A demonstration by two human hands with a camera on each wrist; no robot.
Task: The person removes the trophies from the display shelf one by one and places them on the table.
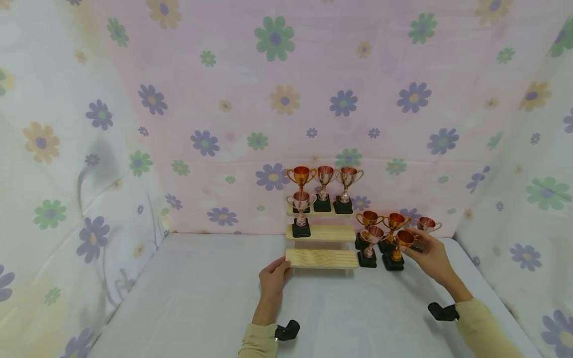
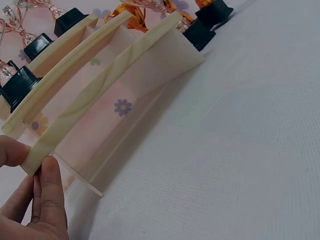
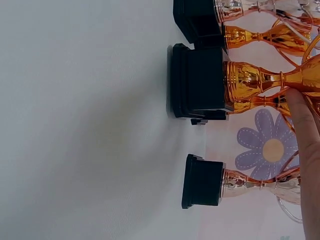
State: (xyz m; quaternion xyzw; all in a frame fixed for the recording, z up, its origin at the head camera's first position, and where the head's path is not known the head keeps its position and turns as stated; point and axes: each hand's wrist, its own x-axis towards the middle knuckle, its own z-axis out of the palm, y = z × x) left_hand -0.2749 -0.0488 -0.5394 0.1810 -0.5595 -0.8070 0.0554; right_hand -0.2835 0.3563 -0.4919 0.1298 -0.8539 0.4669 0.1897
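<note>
A three-step wooden display stand (image 1: 320,258) sits near the back wall. My left hand (image 1: 272,279) pinches the left end of its lowest board (image 2: 95,90), thumb above and fingers underneath. To the right of the stand, my right hand (image 1: 427,256) holds a gold trophy cup (image 1: 405,238) by its bowl, one finger at its stem in the right wrist view. The trophy's black base (image 3: 202,80) is upright and close to the tabletop. A silver trophy (image 1: 371,238) stands left of it, and another silver trophy (image 3: 245,184) stands behind my right hand.
On the top step are a gold trophy (image 1: 301,175) and two silver trophies, including one at the right end (image 1: 347,179). One silver trophy (image 1: 301,201) stands at the left of the middle step. More gold trophies (image 1: 369,219) stand behind the front ones. Flowered cloth (image 1: 233,114) walls the white table.
</note>
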